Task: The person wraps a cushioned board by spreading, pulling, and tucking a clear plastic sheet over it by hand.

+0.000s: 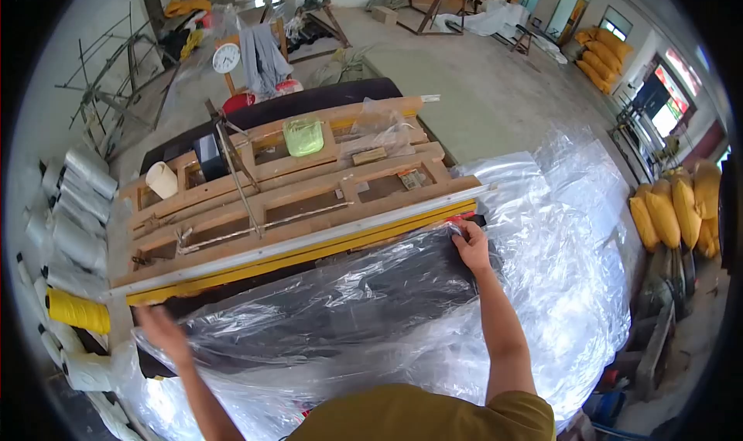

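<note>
Clear plastic film (371, 278) lies spread over a dark surface in front of me, wrinkled and shiny. My right hand (472, 247) is closed at the film's far right corner, thumb and fingers pinching its edge beside a small red piece (458, 217). My left hand (162, 334) is over the film's left end, smeared by motion, so its fingers cannot be made out. Just beyond the film runs a long yellow bar with a pale metal strip (309, 249), fixed along a wooden frame (255, 197).
On the frame stand a white cup (162, 179), a green container (303, 136) and a metal rod (240, 174). More film (557, 240) is heaped at right. White rolls (77, 244) and a yellow roll (79, 311) lie left. Yellow sacks (673, 209) stand far right.
</note>
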A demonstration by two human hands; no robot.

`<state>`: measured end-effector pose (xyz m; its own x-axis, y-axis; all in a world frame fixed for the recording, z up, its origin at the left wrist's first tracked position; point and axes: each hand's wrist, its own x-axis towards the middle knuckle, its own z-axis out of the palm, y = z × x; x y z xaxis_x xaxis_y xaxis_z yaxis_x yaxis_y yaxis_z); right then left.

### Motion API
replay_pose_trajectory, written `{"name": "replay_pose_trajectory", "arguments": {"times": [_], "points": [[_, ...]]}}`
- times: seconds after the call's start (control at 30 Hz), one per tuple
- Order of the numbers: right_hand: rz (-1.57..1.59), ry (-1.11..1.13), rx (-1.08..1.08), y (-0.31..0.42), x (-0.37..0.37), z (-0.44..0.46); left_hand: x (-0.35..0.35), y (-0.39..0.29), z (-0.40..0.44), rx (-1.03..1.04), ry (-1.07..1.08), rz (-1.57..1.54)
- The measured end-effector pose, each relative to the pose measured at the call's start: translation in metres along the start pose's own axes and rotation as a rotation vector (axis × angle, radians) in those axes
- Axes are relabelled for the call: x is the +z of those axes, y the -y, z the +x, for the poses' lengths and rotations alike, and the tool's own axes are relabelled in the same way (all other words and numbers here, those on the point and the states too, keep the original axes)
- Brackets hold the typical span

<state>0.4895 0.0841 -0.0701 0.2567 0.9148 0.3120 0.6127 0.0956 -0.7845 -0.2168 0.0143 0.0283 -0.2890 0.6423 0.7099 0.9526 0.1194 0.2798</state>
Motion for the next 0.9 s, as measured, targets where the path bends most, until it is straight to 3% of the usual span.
{"name": "replay_pose_trajectory", "arguments": {"times": [0.07, 0.1, 0.17, 0.2, 0.23, 0.3, 0.37, 0.4, 0.43, 0.47, 0.5, 0.53, 0.57, 0.63, 0.67, 0.7, 0.73, 0.8, 0.87, 0.9], "points": [[-0.129, -0.045, 0.060, 0.036, 0.003, -0.007, 0.003, -0.086, -0.046, 0.537, 0.292, 0.306], [-0.027, -0.100, 0.026, 0.051, 0.011, -0.014, -0.009, -0.137, -0.052, 0.587, 0.809, 0.304], [0.180, -0.231, -0.045, 0.078, 0.032, -0.026, 0.006, -0.090, -0.111, 0.309, 0.572, 0.147], [0.161, -0.057, -0.030, 0.105, 0.040, -0.047, 0.000, -0.050, -0.111, 0.083, 0.517, 0.216], [0.096, 0.081, -0.150, 0.133, 0.049, -0.072, -0.006, -0.001, -0.104, -0.155, 0.467, 0.277], [0.377, 0.330, -0.153, 0.171, 0.070, -0.122, -0.024, 0.083, -0.094, -0.499, 0.468, 0.302], [0.401, 0.343, -0.067, 0.187, 0.091, -0.153, -0.024, 0.110, -0.085, -0.327, 0.407, 0.352], [0.484, 0.309, 0.028, 0.192, 0.101, -0.153, -0.014, 0.063, -0.072, -0.192, 0.470, 0.091], [0.564, 0.283, 0.125, 0.196, 0.109, -0.155, -0.004, -0.025, -0.058, -0.064, 0.532, -0.167], [0.639, 0.256, 0.224, 0.197, 0.112, -0.159, -0.006, -0.124, -0.052, -0.061, 0.728, -0.509], [0.643, 0.274, 0.193, 0.198, 0.110, -0.160, -0.014, -0.209, -0.057, 0.395, 0.630, -0.313], [0.642, 0.288, 0.149, 0.197, 0.107, -0.152, -0.024, -0.281, -0.062, 0.425, 0.675, -0.433], [0.633, 0.302, 0.095, 0.195, 0.101, -0.138, 0.003, -0.297, -0.096, 0.413, 0.743, -0.554], [0.086, 0.239, -0.322, 0.178, 0.063, -0.101, 0.025, -0.323, -0.140, 0.039, 0.781, -0.852], [-0.202, 0.165, -0.500, 0.167, 0.033, -0.081, 0.017, -0.317, -0.142, -0.013, 0.871, -0.852], [-0.447, 0.064, -0.424, 0.134, 0.013, -0.069, 0.004, -0.299, -0.140, -0.066, 0.969, -0.842], [-0.625, 0.066, -0.177, 0.089, -0.006, -0.059, -0.007, -0.264, -0.132, -0.095, 1.082, -0.811], [-0.892, -0.180, -0.002, 0.072, -0.036, -0.064, -0.013, -0.158, -0.118, 0.069, 0.919, -0.554], [-0.656, 0.162, -0.195, 0.103, -0.024, -0.076, -0.017, -0.013, -0.098, 0.038, 0.757, -0.265], [-0.527, 0.346, -0.278, 0.123, -0.015, -0.096, -0.035, 0.020, -0.076, -0.041, 0.671, -0.050]]}}
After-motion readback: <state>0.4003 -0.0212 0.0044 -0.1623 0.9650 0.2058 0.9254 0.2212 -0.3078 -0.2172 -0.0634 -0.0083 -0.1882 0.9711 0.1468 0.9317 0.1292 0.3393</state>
